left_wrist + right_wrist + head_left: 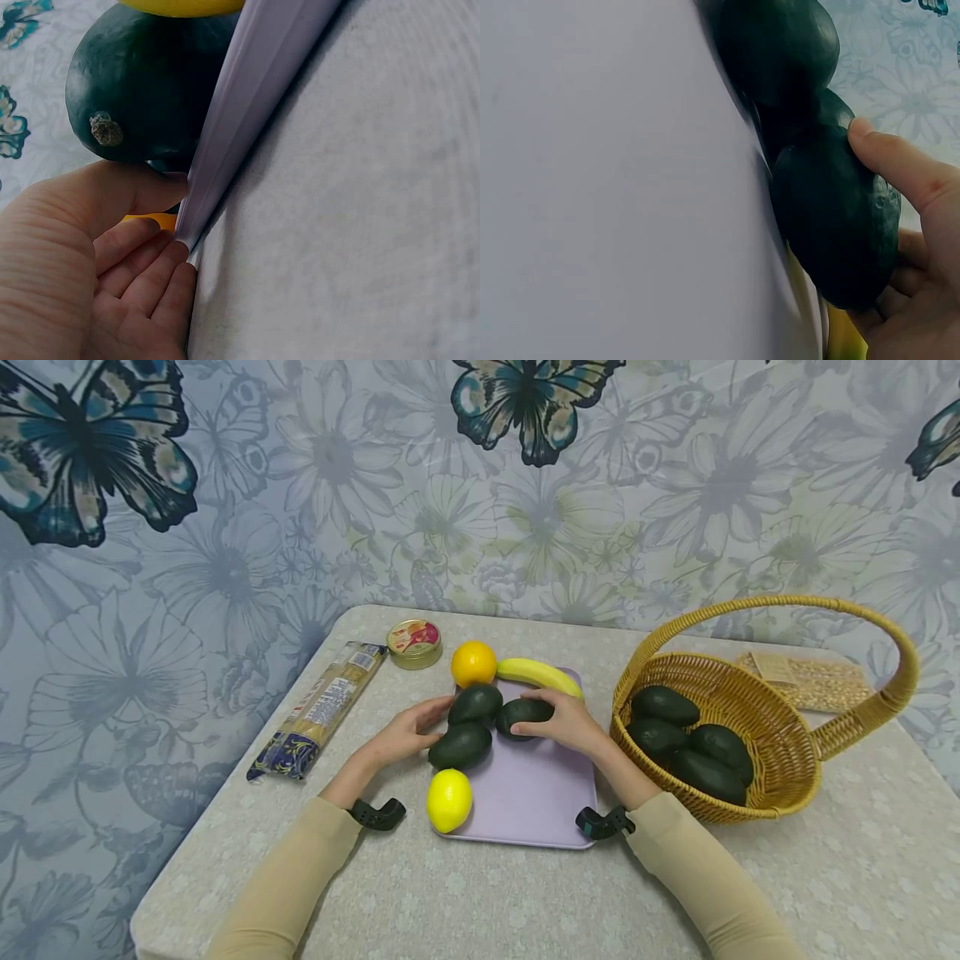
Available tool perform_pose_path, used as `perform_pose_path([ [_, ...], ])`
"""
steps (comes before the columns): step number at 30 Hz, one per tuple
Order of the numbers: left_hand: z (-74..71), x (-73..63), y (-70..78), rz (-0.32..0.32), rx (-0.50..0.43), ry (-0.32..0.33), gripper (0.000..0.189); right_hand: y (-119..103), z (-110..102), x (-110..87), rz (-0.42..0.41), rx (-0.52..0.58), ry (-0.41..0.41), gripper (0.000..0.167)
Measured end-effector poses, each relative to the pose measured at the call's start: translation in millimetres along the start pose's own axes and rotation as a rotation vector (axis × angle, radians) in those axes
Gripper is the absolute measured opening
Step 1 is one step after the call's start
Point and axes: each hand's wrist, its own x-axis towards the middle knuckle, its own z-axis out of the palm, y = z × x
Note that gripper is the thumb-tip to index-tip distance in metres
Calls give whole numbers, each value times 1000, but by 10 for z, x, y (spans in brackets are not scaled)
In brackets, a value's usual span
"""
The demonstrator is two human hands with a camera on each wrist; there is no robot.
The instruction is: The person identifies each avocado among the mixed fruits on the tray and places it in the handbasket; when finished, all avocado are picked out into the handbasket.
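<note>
My right hand [562, 718] grips a dark green avocado [836, 217], thumb on one side and fingers on the other, over the back of the lilac tray [532, 793]. Left of it lie two more avocados, a rear one [476, 705] and a front one [462, 746]. My left hand [403, 732] is beside these two at the tray's left edge, holding nothing. In the left wrist view its thumb and loosely extended fingertips [178, 251] are right at the tray rim. A lemon [450, 800] sits at the front left corner, an orange [473, 663] and a banana [540, 675] at the back.
A wicker basket [806, 777] with a tall handle stands on the right, several avocados inside. Behind it lies a clear bag of beige kernels [825, 681]. On the left are a pasta packet [322, 706] and a round tin [414, 643]. A patterned wall closes off the table's back.
</note>
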Motion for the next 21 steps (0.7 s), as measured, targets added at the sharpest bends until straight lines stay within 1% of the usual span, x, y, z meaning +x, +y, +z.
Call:
perform_pose_path([
  [4, -6, 7, -14, 0, -9, -2, 59, -22, 4, -2, 2, 25, 14, 66],
  [7, -8, 8, -25, 2, -11, -3, 59, -88, -13, -18, -6, 41, 27, 65],
  [12, -14, 5, -28, 0, -9, -3, 59, -305, -108, -94, -29, 73, 36, 62],
  [17, -12, 4, -24, 3, -12, -6, 60, -568, -304, -279, -37, 60, 32, 61],
  [21, -11, 5, -21, 10, -13, -10, 59, -694, -497, -492, -36, 50, 49, 65],
])
